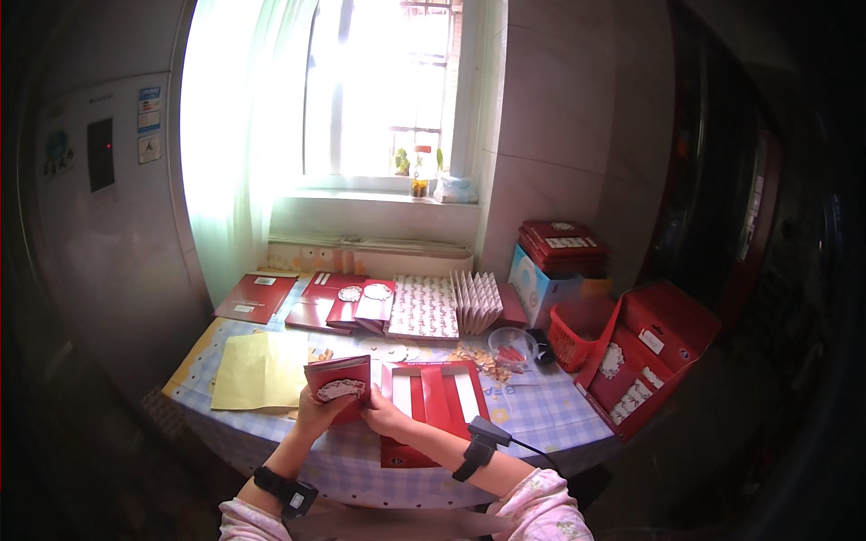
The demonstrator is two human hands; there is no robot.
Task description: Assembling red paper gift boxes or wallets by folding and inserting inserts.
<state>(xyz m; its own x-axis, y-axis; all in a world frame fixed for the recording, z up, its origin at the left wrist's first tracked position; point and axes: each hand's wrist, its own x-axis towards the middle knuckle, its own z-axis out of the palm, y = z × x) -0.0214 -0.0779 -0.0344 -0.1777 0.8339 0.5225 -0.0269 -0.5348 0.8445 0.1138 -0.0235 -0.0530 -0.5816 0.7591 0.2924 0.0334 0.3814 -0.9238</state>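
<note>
Red folded card [338, 379] gripped by left hand [314, 415] and right hand [383, 415], long axis left-right, face toward wearer

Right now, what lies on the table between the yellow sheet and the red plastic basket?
In the head view, between the yellow sheet and the red plastic basket: the red card both hands hold, a flattened red box, and a clear bowl.

A room in a home, used for craft work. At top centre a barred window [379, 90] with a sheer curtain [234, 135] and bottles on its sill [379, 196]. Below, a table [541, 415] under a checked cloth holds red paper cards [257, 298]. A red box [654, 356] stands at right, a tiled wall [559, 135] behind.
</note>
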